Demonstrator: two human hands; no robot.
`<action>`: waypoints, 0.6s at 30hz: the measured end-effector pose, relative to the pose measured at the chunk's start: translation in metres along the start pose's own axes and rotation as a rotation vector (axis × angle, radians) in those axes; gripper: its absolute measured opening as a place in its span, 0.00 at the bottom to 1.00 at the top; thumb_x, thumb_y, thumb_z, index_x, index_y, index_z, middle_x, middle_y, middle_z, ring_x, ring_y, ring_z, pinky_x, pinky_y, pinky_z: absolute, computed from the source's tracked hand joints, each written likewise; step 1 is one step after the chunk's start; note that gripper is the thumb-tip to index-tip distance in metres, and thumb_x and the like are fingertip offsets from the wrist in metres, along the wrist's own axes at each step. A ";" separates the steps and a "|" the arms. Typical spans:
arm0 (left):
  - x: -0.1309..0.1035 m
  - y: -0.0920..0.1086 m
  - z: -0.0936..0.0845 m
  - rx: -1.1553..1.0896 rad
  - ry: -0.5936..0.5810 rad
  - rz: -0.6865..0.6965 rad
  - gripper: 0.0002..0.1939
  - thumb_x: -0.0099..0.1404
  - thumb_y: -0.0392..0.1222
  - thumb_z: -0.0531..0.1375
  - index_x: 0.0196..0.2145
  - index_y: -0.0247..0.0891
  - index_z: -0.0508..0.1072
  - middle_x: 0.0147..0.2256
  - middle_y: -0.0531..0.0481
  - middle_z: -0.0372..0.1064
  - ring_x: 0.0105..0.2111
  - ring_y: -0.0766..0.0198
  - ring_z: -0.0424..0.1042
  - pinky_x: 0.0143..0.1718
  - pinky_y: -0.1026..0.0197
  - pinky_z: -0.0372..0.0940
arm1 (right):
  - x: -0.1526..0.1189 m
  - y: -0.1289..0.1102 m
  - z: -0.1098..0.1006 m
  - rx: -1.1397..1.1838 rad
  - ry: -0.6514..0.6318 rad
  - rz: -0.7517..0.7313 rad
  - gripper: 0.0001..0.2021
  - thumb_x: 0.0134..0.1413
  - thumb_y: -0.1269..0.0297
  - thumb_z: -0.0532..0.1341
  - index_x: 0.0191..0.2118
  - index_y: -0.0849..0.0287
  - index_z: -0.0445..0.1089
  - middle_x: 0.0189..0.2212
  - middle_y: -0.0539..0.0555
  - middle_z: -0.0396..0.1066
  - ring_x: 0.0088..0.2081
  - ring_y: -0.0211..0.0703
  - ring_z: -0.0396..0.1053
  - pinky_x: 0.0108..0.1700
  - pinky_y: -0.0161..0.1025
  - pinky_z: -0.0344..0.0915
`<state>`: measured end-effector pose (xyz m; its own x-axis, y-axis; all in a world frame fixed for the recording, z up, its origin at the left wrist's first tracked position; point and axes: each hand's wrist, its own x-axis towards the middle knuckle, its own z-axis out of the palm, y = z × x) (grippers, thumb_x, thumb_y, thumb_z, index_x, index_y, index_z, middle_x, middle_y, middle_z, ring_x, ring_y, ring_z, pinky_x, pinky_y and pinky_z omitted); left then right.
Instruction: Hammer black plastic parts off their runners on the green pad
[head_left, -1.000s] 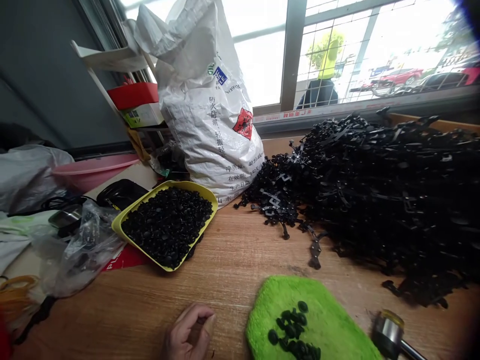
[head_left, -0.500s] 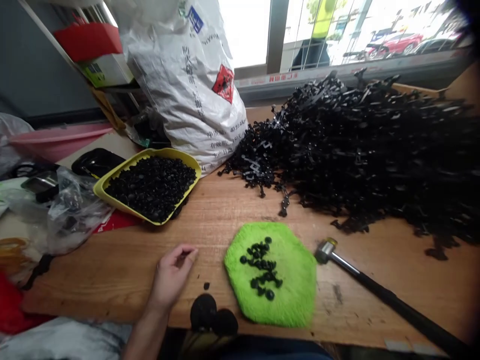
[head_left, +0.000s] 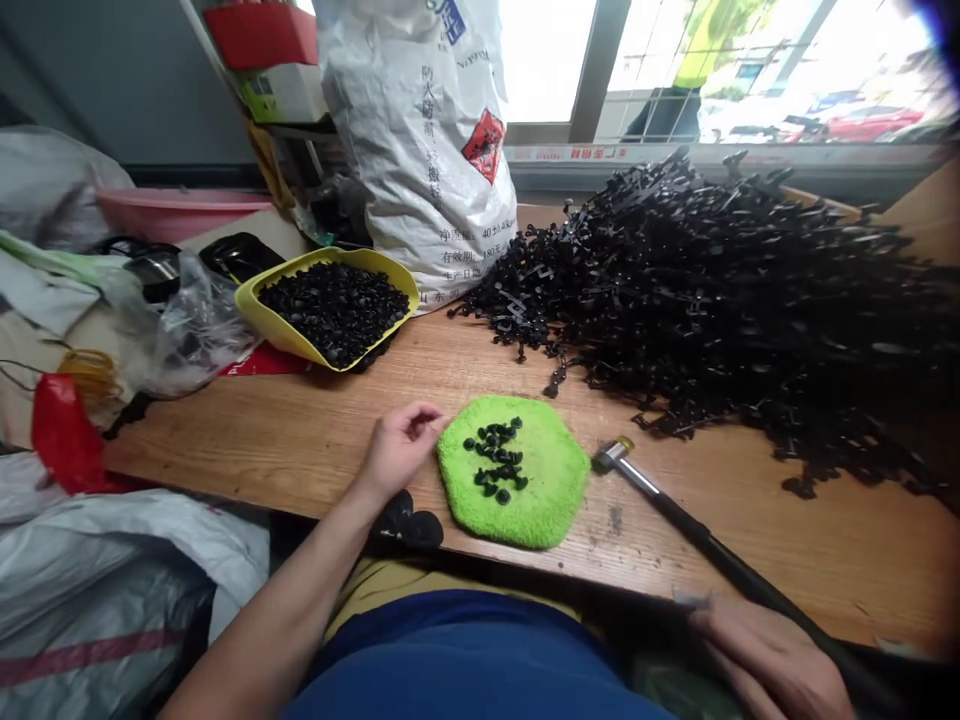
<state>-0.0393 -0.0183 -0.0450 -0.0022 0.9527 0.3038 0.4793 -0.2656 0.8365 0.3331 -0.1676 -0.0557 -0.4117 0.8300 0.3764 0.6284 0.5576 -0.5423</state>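
Observation:
My left hand (head_left: 405,447) is closed, thumb and fingertips pressed together beside the left edge of a green fuzzy hexagonal pad (head_left: 551,480). Whatever it may hold is hidden. Several small black round-headed plastic pieces (head_left: 495,460) lie in a cluster on the pad. My right hand (head_left: 772,655) is low at the table's front edge, slightly blurred, its fingers stretched leftward and no object seen in them. Close above that hand runs the black handle of a hammer (head_left: 675,515), whose metal head with a yellow face lies right of the pad.
A large heap of black plastic pieces (head_left: 712,300) covers the table's back right. Left of a white printed sack (head_left: 435,150) stands a yellow scoop (head_left: 251,305) full of small black pieces. Black discs (head_left: 420,530) sit at the front edge. Plastic bags (head_left: 184,340) clutter the left.
The view has shifted, so most things appear higher in the picture. My left hand has come nearer to the pad's edge. My right hand has come into view at lower right.

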 end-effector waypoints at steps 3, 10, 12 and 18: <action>0.007 0.016 0.022 0.071 -0.114 0.024 0.14 0.58 0.50 0.57 0.31 0.35 0.71 0.24 0.52 0.67 0.21 0.70 0.61 0.22 0.68 0.56 | 0.014 -0.002 0.007 0.076 0.130 0.034 0.08 0.57 0.66 0.51 0.34 0.53 0.68 0.24 0.54 0.67 0.29 0.48 0.68 0.30 0.40 0.62; 0.012 0.023 0.034 0.288 -0.130 0.078 0.08 0.56 0.42 0.58 0.24 0.37 0.72 0.20 0.53 0.66 0.21 0.68 0.62 0.24 0.66 0.54 | 0.036 0.014 0.017 0.176 0.081 0.168 0.13 0.59 0.63 0.48 0.26 0.58 0.63 0.20 0.50 0.62 0.22 0.40 0.63 0.25 0.36 0.58; 0.012 0.021 0.035 0.242 -0.117 0.041 0.07 0.56 0.40 0.57 0.25 0.36 0.73 0.20 0.54 0.66 0.19 0.69 0.61 0.23 0.66 0.54 | 0.036 0.017 0.017 0.161 0.054 0.142 0.13 0.59 0.64 0.48 0.27 0.58 0.63 0.20 0.50 0.63 0.23 0.40 0.64 0.26 0.35 0.58; 0.014 0.014 0.046 0.121 -0.013 0.030 0.06 0.57 0.40 0.57 0.29 0.35 0.72 0.23 0.53 0.68 0.21 0.69 0.62 0.24 0.67 0.57 | 0.034 0.017 0.020 0.132 0.054 0.149 0.12 0.59 0.66 0.48 0.28 0.58 0.64 0.22 0.50 0.64 0.23 0.39 0.63 0.26 0.35 0.58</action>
<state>0.0077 -0.0017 -0.0494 0.0250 0.9467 0.3213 0.5811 -0.2753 0.7658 0.3169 -0.1301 -0.0668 -0.2826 0.9033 0.3228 0.5858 0.4290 -0.6876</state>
